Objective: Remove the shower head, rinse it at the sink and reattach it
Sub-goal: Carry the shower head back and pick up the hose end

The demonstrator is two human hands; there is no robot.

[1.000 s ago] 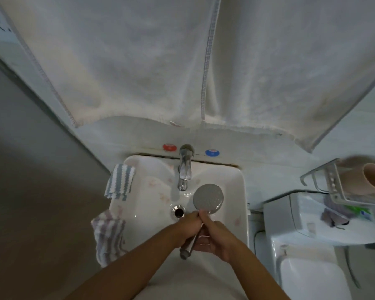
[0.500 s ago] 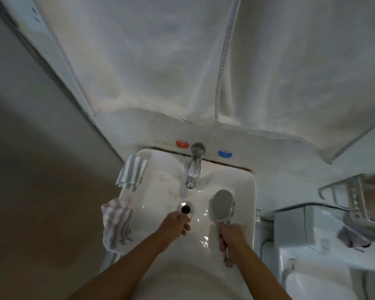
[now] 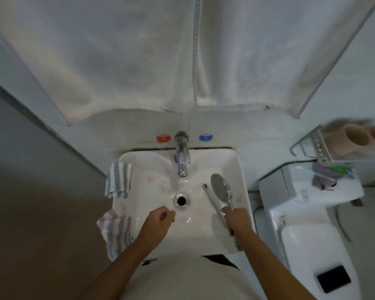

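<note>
The round grey chrome-handled shower head [image 3: 220,188] is over the right side of the white rectangular ceramic sink [image 3: 240,169], face tilted sideways, its handle gripped by the right hand [image 3: 236,217], whose fingers curl round it. The left hand [image 3: 159,219] hangs loosely curled over the sink's near left part, just short of the drain [image 3: 181,200], holding nothing. Judging by the wet sink and the chrome tap [image 3: 182,161] at the sink's back with no stream visible, rinsing seems finished or nearly so; next comes carrying the head away from the sink to reattach it.
</note>
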